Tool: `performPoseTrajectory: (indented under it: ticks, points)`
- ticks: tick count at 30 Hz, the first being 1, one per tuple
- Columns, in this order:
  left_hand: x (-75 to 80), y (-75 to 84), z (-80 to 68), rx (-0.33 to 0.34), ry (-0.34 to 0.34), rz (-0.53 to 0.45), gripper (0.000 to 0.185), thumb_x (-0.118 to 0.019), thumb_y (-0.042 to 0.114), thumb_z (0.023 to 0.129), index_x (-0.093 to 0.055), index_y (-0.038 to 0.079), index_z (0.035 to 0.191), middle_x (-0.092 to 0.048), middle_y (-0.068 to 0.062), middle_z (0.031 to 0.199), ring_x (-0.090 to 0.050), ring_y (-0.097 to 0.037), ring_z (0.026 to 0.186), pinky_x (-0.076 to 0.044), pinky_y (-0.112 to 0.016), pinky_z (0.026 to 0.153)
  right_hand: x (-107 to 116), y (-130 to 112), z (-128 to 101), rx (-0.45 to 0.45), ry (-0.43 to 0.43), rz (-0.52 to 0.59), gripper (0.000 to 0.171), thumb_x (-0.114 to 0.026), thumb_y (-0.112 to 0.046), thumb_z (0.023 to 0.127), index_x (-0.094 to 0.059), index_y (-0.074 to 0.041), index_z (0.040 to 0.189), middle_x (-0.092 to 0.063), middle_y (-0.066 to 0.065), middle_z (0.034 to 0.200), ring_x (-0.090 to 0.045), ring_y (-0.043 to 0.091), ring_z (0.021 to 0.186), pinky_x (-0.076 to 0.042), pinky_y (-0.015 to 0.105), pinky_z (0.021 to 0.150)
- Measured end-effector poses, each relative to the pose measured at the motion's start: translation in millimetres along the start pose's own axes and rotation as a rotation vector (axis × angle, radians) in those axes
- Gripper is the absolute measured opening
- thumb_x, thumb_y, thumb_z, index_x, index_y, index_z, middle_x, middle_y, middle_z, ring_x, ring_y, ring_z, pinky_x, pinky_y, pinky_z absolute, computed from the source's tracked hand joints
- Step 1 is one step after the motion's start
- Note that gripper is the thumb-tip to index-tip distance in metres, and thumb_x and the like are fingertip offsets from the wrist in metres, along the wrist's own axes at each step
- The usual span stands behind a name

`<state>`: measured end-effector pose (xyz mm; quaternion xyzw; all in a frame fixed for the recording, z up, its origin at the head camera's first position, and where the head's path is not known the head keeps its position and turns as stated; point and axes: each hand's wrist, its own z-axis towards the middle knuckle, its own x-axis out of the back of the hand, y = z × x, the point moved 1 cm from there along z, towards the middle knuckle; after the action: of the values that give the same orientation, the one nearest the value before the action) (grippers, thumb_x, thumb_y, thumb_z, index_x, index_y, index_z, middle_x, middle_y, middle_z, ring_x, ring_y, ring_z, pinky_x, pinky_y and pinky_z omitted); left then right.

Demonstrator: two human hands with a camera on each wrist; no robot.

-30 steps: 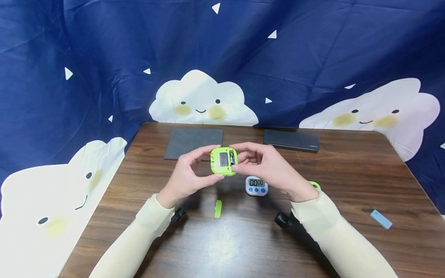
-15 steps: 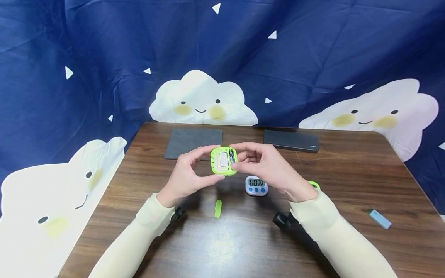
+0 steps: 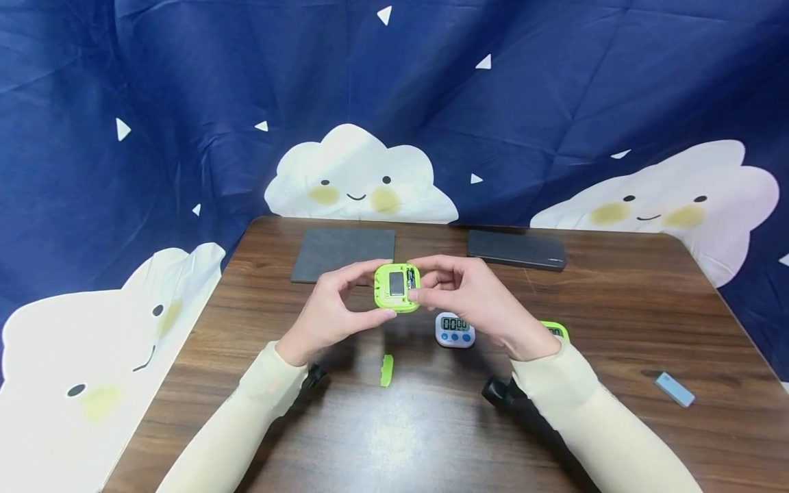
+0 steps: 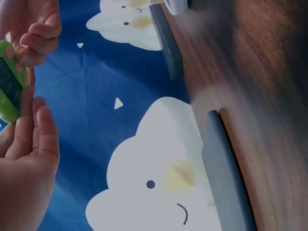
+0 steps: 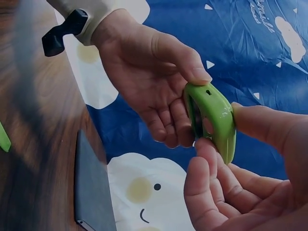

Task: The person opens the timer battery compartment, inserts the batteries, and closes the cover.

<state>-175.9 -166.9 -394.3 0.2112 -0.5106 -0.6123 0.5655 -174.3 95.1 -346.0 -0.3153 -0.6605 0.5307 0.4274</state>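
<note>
A lime-green digital timer (image 3: 390, 300) is held up over the table with its back toward me. Its battery slot is uncovered, and a dark battery (image 3: 411, 279) lies in it. The left hand (image 3: 333, 305) grips the timer's left side between thumb and fingers. At the right side, the right hand (image 3: 471, 294) pinches it, thumb tip beside the slot's lower end. From the right wrist view the timer (image 5: 222, 122) is seen edge-on between both hands. Below on the table lies a small green battery cover (image 3: 386, 370). A white timer (image 3: 455, 330) reading 00:00 sits close under the right hand.
Another green timer (image 3: 559, 329) is partly hidden behind the right wrist. A dark grey flat pad (image 3: 345, 250) and a black box (image 3: 516, 248) lie at the table's back edge. To the right is a small light-blue block (image 3: 675, 389). A blue cloth with clouds hangs behind.
The green timer has tilted slightly back and forth and sits a touch lower. The panel on its back looked bright half a second ago and is dark now. Both hands keep their grip.
</note>
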Motion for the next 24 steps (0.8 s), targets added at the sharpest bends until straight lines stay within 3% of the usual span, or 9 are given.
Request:
performPoseTrajectory:
  ticks: [3, 7, 10, 14, 20, 22, 24]
  points:
    - [0.6, -0.3, -0.7, 0.005, -0.009, 0.008, 0.071, -0.097, 0.006, 0.084, -0.07, 0.014, 0.15, -0.082, -0.006, 0.123, -0.075, -0.017, 0.113, -0.061, -0.038, 0.107, -1.9, 2.1, 0.1, -0.001, -0.002, 0.014, 0.054, -0.087, -0.014, 0.098, -0.069, -0.008, 0.149, -0.082, 0.007, 0.107, -0.078, 0.017, 0.088, -0.067, 0.03, 0.083]
    - [1.4, -0.1, -2.2, -0.002, -0.01, 0.038, 0.073, -0.097, 0.008, 0.084, -0.069, 0.011, 0.151, -0.081, -0.007, 0.123, -0.075, -0.017, 0.113, -0.062, -0.049, 0.108, -5.1, 5.9, 1.5, 0.001, 0.006, 0.035, 0.056, -0.086, -0.012, 0.099, -0.068, -0.008, 0.151, -0.082, 0.007, 0.109, -0.078, 0.016, 0.088, -0.067, 0.029, 0.083]
    - [2.4, 1.1, -2.9, -0.022, -0.004, 0.112, 0.075, -0.1, 0.014, 0.083, -0.069, 0.011, 0.151, -0.081, -0.003, 0.122, -0.074, -0.016, 0.113, -0.063, -0.053, 0.107, -7.0, 8.5, 2.2, -0.004, 0.013, 0.039, 0.056, -0.085, -0.011, 0.099, -0.067, -0.009, 0.152, -0.081, 0.008, 0.111, -0.078, 0.016, 0.09, -0.067, 0.028, 0.083]
    - [4.1, 3.6, -3.0, -0.068, 0.017, 0.207, 0.075, -0.102, 0.021, 0.081, -0.071, 0.015, 0.149, -0.08, 0.003, 0.117, -0.074, -0.013, 0.109, -0.064, -0.039, 0.102, -8.7, 11.2, 3.1, 0.0, 0.011, 0.057, 0.053, -0.084, -0.012, 0.101, -0.068, -0.01, 0.152, -0.081, 0.007, 0.111, -0.078, 0.016, 0.09, -0.066, 0.028, 0.084]
    - [5.1, 6.9, -1.6, -0.105, 0.059, 0.179, 0.073, -0.102, 0.017, 0.079, -0.073, 0.02, 0.146, -0.081, 0.002, 0.114, -0.074, -0.013, 0.107, -0.063, -0.035, 0.1, -14.9, 28.9, 11.6, -0.008, 0.066, 0.216, 0.04, -0.062, -0.026, 0.116, -0.067, -0.003, 0.149, -0.078, 0.004, 0.111, -0.074, 0.016, 0.094, -0.065, 0.031, 0.089]
    - [5.1, 7.0, -1.4, -0.1, 0.066, 0.159, 0.072, -0.101, 0.016, 0.079, -0.074, 0.02, 0.146, -0.081, 0.001, 0.116, -0.074, -0.013, 0.107, -0.062, -0.035, 0.1, -21.1, 40.1, 14.3, -0.02, 0.082, 0.165, 0.037, -0.058, -0.024, 0.117, -0.069, 0.0, 0.142, -0.077, 0.006, 0.107, -0.072, 0.015, 0.092, -0.064, 0.031, 0.089]
    - [5.2, 6.5, -1.2, -0.093, 0.067, 0.138, 0.072, -0.101, 0.014, 0.079, -0.074, 0.018, 0.146, -0.082, 0.0, 0.118, -0.074, -0.013, 0.108, -0.062, -0.036, 0.101, -30.5, 51.6, 15.0, -0.041, 0.05, 0.007, 0.032, -0.063, -0.024, 0.114, -0.073, -0.002, 0.136, -0.076, 0.008, 0.1, -0.072, 0.016, 0.085, -0.062, 0.031, 0.085]
